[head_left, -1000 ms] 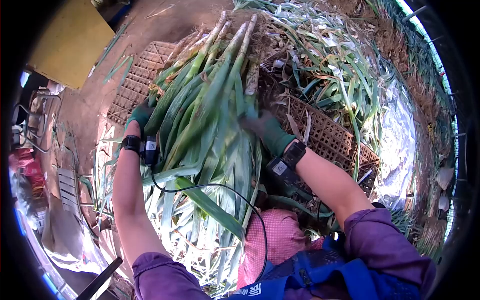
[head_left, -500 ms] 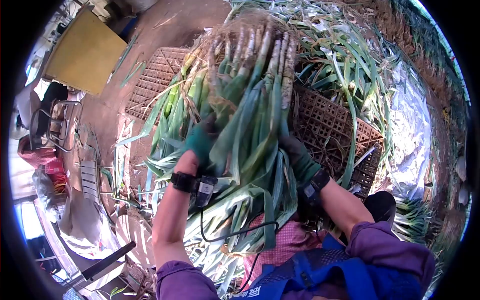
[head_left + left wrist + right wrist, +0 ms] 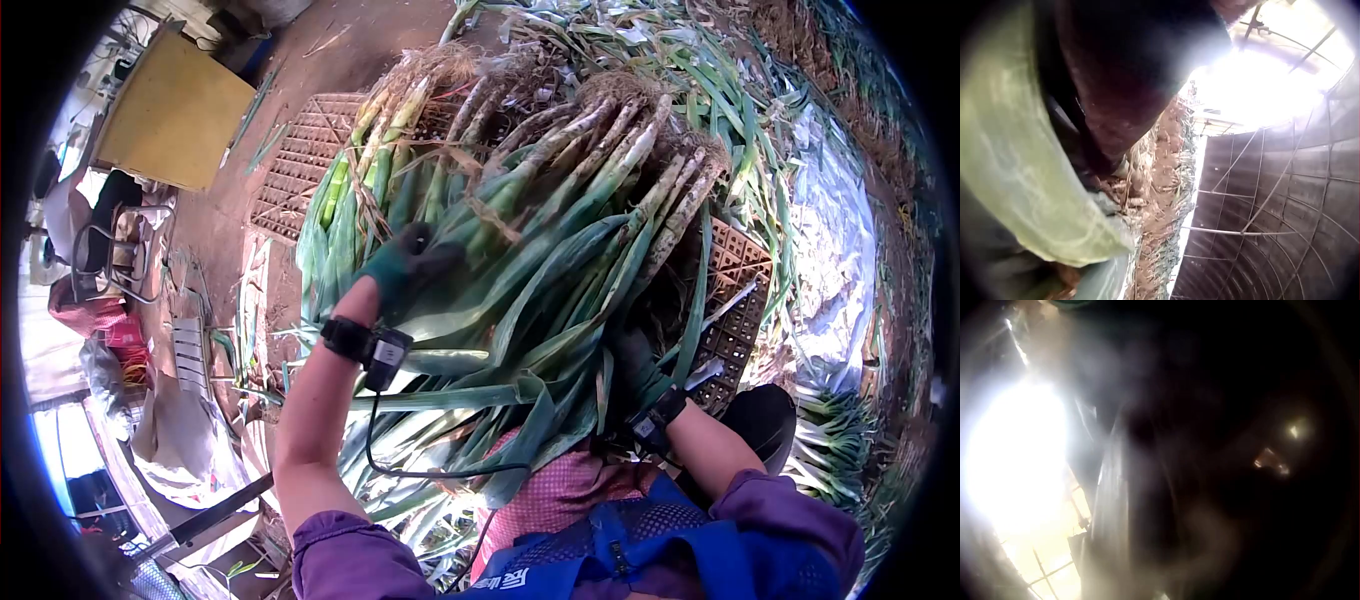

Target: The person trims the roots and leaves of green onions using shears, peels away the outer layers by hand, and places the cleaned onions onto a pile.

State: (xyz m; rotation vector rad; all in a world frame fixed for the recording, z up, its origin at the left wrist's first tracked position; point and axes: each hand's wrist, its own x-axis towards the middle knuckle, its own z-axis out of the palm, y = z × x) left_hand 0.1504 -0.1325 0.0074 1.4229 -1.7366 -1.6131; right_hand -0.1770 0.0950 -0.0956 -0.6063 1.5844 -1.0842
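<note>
A big bunch of leeks (image 3: 560, 250), with dirty white stems and roots pointing away, fans out in front of me. My left hand (image 3: 420, 262), in a green and dark glove, lies on the leaves at the bunch's left side, its fingers pointing right. A broad leaf (image 3: 1029, 144) curves past the dark glove (image 3: 1129, 69) in the left wrist view. My right hand (image 3: 636, 362) is at the lower right edge of the bunch, its fingers mostly hidden in shadow and leaves. The right wrist view is dark and glary.
Brown plastic crates (image 3: 742, 265) lie under and beside the leeks. A yellow board (image 3: 175, 110) and a metal-framed chair (image 3: 125, 255) are at the left. Leafy trimmings (image 3: 640, 30) and a silvery sheet (image 3: 835, 250) are on the right.
The bunch has swung from nearly straight to slanting right, its root ends spreading rightward. My right hand has moved slightly lower and right; the left hand stays by the left leaves.
</note>
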